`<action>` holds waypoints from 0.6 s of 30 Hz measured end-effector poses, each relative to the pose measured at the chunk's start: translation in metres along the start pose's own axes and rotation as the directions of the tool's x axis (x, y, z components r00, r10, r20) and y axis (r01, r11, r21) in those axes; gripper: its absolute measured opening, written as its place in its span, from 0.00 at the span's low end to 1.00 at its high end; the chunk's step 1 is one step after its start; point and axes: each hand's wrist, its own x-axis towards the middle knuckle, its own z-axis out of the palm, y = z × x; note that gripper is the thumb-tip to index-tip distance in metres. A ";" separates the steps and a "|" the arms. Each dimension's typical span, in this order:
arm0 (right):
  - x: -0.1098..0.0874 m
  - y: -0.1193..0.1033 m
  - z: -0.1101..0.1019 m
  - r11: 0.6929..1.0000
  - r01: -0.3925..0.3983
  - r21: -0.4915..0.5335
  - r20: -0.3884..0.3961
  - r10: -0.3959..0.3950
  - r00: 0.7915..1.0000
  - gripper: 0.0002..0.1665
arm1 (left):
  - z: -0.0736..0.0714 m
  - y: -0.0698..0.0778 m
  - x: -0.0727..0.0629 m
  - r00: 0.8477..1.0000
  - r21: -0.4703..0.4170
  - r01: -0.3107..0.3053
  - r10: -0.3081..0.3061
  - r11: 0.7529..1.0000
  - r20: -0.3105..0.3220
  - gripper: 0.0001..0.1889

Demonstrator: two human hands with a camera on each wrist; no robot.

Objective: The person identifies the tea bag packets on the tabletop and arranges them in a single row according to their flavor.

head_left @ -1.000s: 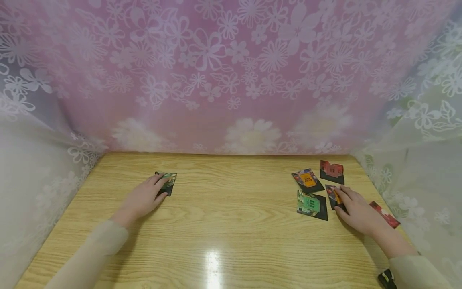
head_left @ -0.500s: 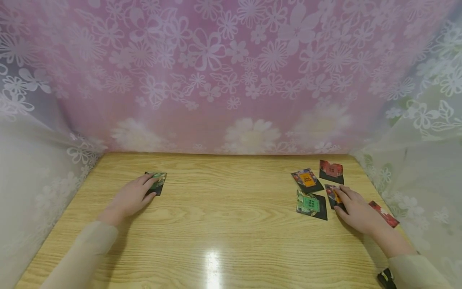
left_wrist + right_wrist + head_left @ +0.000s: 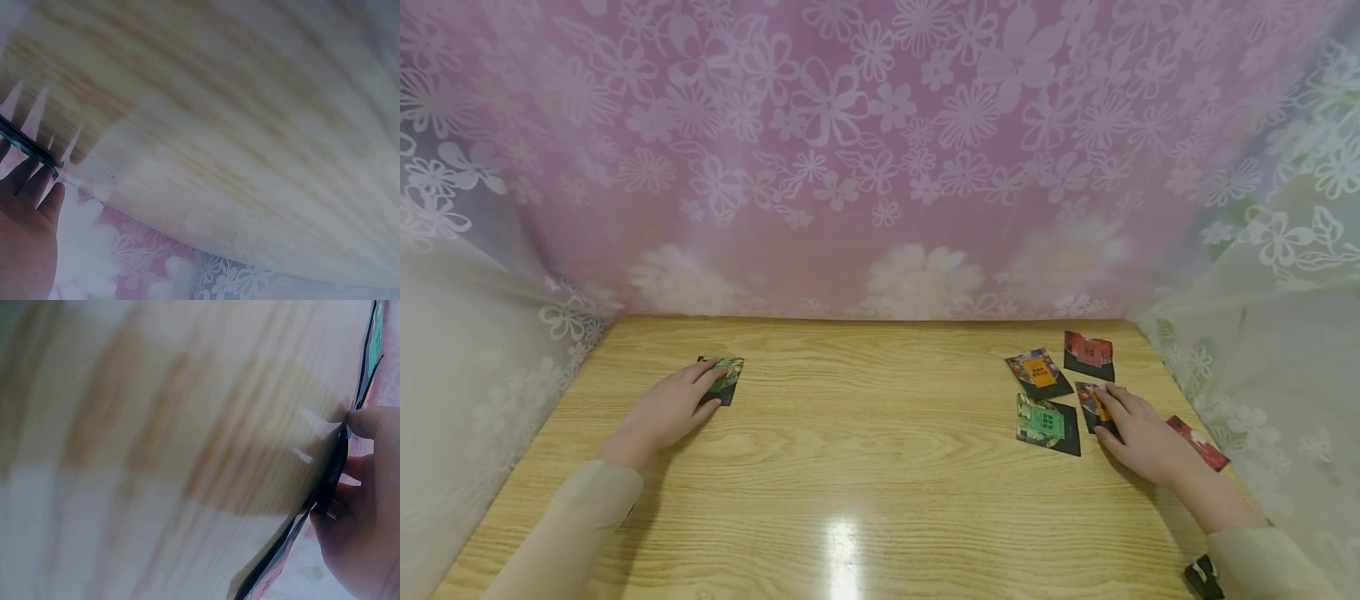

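In the head view my left hand (image 3: 670, 408) lies over a small green-and-black packet (image 3: 727, 387) on the left of the table. Its fingers reach the far edge and its thumb the near edge. The left wrist view has this packet (image 3: 28, 150) edge-on at the fingertips. My right hand (image 3: 1146, 442) holds an orange-and-black packet (image 3: 1086, 408) in the same way, partly hiding it. Seen edge-on in the right wrist view, the dark packet (image 3: 331, 472) sits between thumb and fingers.
Around the right hand lie another orange packet (image 3: 1036, 372), a green packet (image 3: 1047, 423), a red packet (image 3: 1088, 356) and a second red packet (image 3: 1198, 444). A black item (image 3: 1204, 577) is at the lower right. A floral curtain (image 3: 880, 167) borders the wooden table (image 3: 880, 400).
My left hand has slid leftward with the green-and-black packet, mostly in the first half second, then barely moved. The right hand and its packet have stayed in place.
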 end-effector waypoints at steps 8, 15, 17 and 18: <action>0.000 -0.001 0.000 1.000 0.000 0.001 0.000 0.000 1.000 0.40 | 0.001 -0.001 0.000 1.000 0.034 0.001 -0.001 0.999 0.000 0.31; 0.000 0.001 0.001 1.000 -0.002 0.013 0.004 0.002 1.000 0.40 | -0.001 0.003 0.002 0.999 0.057 -0.020 0.022 0.998 -0.033 0.32; 0.000 0.002 0.002 1.000 -0.003 0.016 0.007 0.002 1.000 0.40 | -0.003 0.007 0.005 0.998 0.078 -0.043 0.047 0.996 -0.047 0.31; 0.000 0.002 0.002 1.000 -0.003 0.018 0.008 0.003 1.000 0.40 | -0.003 0.009 0.006 0.997 0.087 -0.057 0.061 0.995 -0.054 0.31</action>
